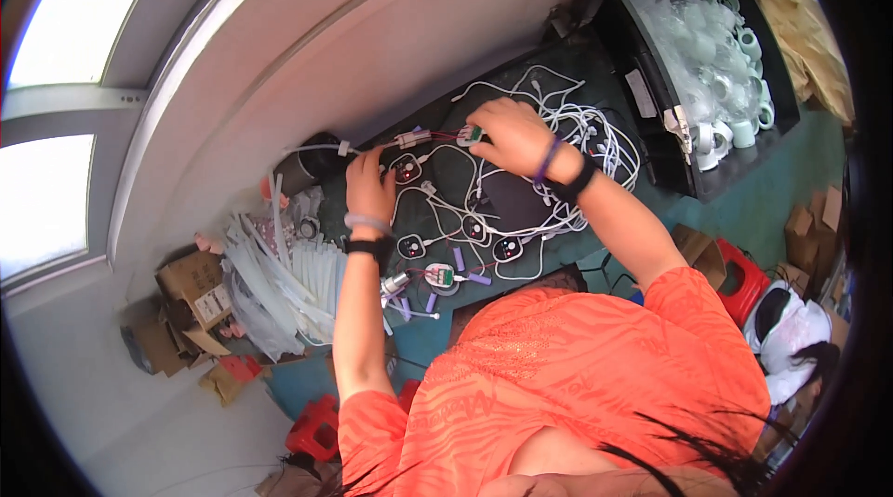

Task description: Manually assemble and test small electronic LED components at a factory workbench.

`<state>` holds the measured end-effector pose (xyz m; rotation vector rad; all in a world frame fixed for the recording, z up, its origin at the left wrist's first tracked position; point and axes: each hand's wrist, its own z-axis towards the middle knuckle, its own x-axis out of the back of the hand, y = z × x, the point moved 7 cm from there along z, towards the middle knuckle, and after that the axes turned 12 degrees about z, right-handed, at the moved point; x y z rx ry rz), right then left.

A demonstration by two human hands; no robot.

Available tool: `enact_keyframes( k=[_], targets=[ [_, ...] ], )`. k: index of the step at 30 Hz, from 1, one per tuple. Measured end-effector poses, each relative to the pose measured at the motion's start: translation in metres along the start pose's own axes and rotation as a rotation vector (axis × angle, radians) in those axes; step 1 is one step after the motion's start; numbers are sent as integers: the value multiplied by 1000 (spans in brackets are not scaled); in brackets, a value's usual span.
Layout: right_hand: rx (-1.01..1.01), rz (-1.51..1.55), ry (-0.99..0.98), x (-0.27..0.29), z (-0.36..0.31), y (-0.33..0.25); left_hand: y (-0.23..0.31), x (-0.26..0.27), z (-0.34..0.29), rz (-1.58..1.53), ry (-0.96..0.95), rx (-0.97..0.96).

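My right hand (514, 136) pinches a small green circuit board (470, 135) at its edge. Thin red wires run left from the board to a small silvery cylinder (412, 139). Beside that cylinder, my left hand (368, 188) rests low over the bench with its fingers bent. What its fingertips hold is hidden. Just right of it lies a small black square module (406, 168) with red lights and a white cable. More such modules (409, 246) sit nearer to me, all cabled. Another round green board (439, 275) lies at the near edge among short purple tubes (479, 279).
A tangle of white cables (600, 148) covers the bench's right part, around a dark box (516, 199). Beyond stands a black crate (693, 176) of white plastic parts. White strips (312, 278) are heaped at left. Cardboard boxes (193, 292) and red stools (313, 427) stand around.
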<state>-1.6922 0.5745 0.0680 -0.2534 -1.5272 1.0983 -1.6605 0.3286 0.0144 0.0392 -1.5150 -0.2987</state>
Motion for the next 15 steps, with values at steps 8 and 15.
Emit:
enact_keyframes(
  k=[8, 15],
  targets=[
    [-203, 741, -429, -17, -93, -60, -7, 19, -212, -221, -46, 327],
    [-20, 358, -803, -120, -145, -135, -1, -19, -369, -513, -132, 621]
  ],
)
